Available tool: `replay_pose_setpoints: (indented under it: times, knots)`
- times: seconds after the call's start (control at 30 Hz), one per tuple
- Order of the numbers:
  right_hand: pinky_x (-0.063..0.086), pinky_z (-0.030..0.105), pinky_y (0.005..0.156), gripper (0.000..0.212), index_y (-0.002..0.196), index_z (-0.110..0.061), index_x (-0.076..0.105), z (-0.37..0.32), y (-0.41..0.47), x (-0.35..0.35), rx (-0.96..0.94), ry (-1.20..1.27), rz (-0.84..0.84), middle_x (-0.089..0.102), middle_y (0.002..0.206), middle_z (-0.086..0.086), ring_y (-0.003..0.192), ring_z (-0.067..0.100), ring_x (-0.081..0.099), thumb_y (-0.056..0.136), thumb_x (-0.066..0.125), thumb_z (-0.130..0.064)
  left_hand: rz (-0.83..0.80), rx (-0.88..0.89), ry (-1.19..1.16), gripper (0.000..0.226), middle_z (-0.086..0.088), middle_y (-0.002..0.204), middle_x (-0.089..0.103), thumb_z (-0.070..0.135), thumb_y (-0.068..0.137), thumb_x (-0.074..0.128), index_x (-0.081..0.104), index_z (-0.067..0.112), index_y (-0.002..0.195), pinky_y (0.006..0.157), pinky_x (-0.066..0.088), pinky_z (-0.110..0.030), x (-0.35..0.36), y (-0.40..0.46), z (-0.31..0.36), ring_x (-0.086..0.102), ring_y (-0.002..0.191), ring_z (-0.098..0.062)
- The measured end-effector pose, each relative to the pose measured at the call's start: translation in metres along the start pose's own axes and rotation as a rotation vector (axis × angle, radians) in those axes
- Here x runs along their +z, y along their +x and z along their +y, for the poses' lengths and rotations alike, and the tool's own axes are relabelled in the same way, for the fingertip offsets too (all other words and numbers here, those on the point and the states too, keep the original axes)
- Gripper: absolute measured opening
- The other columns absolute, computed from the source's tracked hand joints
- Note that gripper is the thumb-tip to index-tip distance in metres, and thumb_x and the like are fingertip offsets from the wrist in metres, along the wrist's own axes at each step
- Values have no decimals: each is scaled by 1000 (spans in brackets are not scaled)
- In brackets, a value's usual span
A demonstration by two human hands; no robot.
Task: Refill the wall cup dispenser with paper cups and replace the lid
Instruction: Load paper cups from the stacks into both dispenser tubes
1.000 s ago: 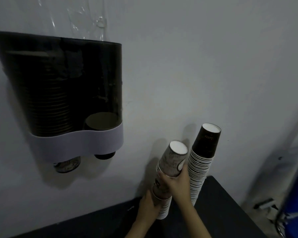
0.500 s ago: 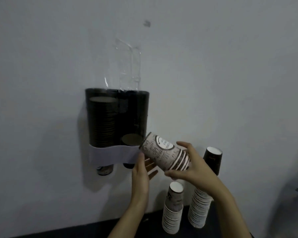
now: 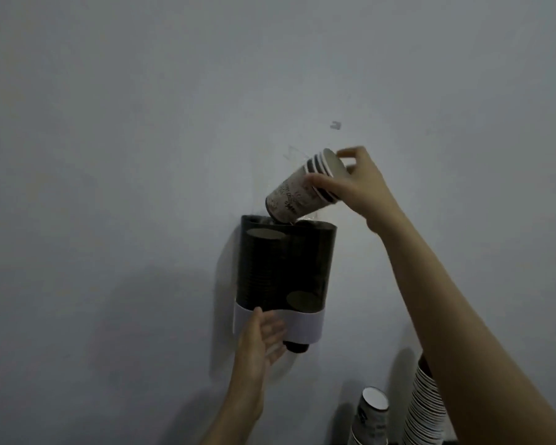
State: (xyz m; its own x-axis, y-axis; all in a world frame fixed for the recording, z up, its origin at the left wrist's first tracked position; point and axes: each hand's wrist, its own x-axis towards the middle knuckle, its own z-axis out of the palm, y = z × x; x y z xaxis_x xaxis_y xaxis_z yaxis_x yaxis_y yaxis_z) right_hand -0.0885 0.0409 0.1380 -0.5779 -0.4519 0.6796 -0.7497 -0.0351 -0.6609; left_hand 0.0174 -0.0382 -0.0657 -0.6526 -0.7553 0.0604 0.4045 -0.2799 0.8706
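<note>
A dark two-column cup dispenser with a white lower band hangs on the wall. Its left column is full of cups, its right column holds few. My right hand grips a short stack of patterned paper cups, tilted bottom-down, with its lower end at the dispenser's open top. My left hand rests flat against the white band at the bottom left, fingers spread, holding nothing. No lid can be made out clearly.
Two spare cup stacks stand at the lower right: a short patterned one and a taller one, partly hidden by my right forearm. The wall around the dispenser is plain grey.
My right hand lifted the cup stack from beside the dispenser's band up to its open top and turned it bottom-down. My left hand moved onto the white band.
</note>
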Motion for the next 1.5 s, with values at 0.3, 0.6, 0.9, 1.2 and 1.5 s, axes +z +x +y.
replay_pose_setpoints:
  times: [0.3, 0.6, 0.9, 1.2, 1.5]
  knots:
    - [34, 35, 102, 64, 128, -3, 48, -8, 43, 78, -63, -718, -511, 49, 137, 17, 126, 32, 44, 86, 51, -51, 70, -120, -4, 32, -6, 84, 61, 34, 97, 34, 57, 16, 83, 63, 43, -30, -19, 7, -13, 57, 80, -19]
    - [26, 30, 106, 62, 116, -19, 64, 33, 22, 90, -58, -152, -537, 55, 135, 9, 121, 22, 52, 94, 18, -55, 81, -190, 6, 46, -15, 111, 56, 34, 98, 29, 52, 3, 122, 69, 40, -29, -25, 15, -26, 50, 102, -25]
    - [40, 20, 79, 52, 92, -15, 69, 37, 10, 62, -89, 189, -67, 69, 100, 10, 95, 15, 60, 98, 25, -42, 45, -282, 52, 48, -20, 121, 54, 32, 97, 33, 48, -1, 128, 90, 36, -37, -15, 21, -53, 49, 102, -26]
    - [46, 27, 77, 36, 85, -16, 65, 169, -122, -6, 357, 246, 14, 66, 84, -3, 85, 14, 61, 97, 35, -31, -71, -422, 489, 21, -1, 79, 50, 24, 96, 37, 47, 18, 79, 59, 44, -21, -18, 14, -160, 49, 70, -12]
    - [42, 33, 96, 75, 126, 1, 30, 340, -265, 15, 826, 4, -37, 50, 128, 16, 118, 27, 50, 68, 77, -2, -221, -395, 947, 69, -19, 142, 42, 8, 79, 66, 31, -4, 137, 110, 35, -36, -9, 23, -262, 43, 131, -29]
